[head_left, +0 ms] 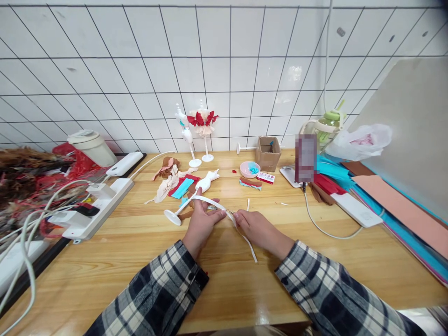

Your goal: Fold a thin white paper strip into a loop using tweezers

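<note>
White and narrow, a strip bends in an arc between two bare hands. The left hand has its grip closed on it, thumb and finger pinching near the middle of the bench. The right hand faces it, fingertips pinched together on the strip just beside the left thumb; exactly which bit they hold is too small to tell. A loose tail of the strip hangs down below the right hand's fingers.

Just behind the left hand, a white mannequin lies on its side, its round base toward the left; whether the hand touches it I cannot tell. Left of its torso lie a turquoise piece over red, a crumpled cream piece and some brown scraps.

Farther back and to the right are a pink bowl with turquoise bits inside, a small red-and-white packet and an open cardboard box. Near the tiled wall stand two more mannequins, one wearing red bows. A white power strip lies at far left; coloured sheets are stacked at far right.
</note>
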The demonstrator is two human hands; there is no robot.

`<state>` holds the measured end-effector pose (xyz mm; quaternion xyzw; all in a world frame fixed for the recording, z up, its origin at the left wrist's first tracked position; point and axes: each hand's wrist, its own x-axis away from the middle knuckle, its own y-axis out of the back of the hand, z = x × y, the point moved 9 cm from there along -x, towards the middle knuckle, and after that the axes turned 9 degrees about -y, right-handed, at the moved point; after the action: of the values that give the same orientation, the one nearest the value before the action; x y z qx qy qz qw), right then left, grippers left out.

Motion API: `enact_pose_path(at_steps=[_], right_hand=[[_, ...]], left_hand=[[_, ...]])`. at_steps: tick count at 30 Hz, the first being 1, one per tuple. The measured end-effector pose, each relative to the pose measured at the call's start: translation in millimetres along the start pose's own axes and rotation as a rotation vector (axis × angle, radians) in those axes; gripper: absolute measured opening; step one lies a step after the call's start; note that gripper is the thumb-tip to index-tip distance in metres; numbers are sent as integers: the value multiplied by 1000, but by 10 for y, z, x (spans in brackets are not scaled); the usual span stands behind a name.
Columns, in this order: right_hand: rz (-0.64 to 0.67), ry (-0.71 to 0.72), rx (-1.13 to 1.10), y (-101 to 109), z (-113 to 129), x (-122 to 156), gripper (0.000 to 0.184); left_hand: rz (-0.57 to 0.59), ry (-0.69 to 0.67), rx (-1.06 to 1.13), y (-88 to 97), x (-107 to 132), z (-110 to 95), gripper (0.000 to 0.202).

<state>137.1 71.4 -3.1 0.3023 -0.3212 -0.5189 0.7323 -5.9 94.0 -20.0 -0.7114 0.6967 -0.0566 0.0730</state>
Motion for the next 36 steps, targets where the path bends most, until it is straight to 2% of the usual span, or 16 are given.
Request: enact_pose_path(at_steps=[3,13,20,27,36], right_hand=[[-4,-17,80,-47,13,-9,41],[-29,-36,130,-57,22,-7,39],[-42,-33,125,-81,30,-20,35],[-69,-23,132,-62,28,-18,33],[-56,13,36,-73,-9,-65,34]], left_hand=[[8,-1,9,-11,8,3,111],[47,17,-35,-87,41,-58,109],[100,6,-93,-162,75,-81,105],[109,-37,-197,-137,58,-90,104],[113,-42,-152,-151,60,-74,107]])
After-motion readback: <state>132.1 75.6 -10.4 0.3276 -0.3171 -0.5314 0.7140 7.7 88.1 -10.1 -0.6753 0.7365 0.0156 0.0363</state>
